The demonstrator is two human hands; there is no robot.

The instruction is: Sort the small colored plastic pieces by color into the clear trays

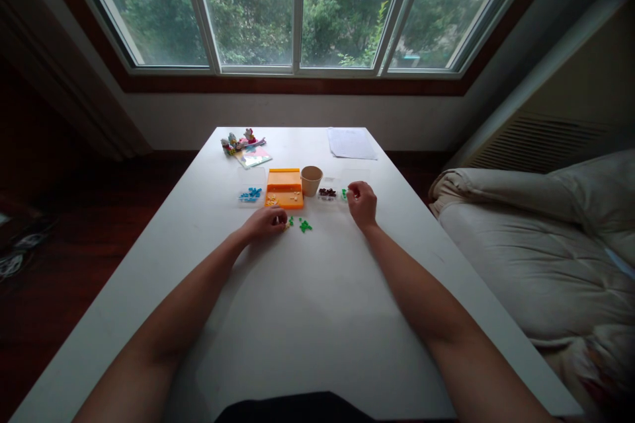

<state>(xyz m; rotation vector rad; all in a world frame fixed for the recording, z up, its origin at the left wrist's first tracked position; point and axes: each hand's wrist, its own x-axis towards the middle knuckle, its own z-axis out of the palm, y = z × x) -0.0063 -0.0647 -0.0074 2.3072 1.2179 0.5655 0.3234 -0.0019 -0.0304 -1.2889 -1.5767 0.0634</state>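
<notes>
Forearms stretch forward over the white bench [317, 317]: left hand [266, 222] curled by small green plastic pieces [303, 225], right hand [362, 202] fisted near a clear tray [333, 194]; grip contents unclear.

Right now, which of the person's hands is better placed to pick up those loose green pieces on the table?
The left hand, probably. It rests on the white table right beside the green pieces, fingertips almost at them. The right hand lies farther off, up by the clear tray of dark pieces.
</notes>
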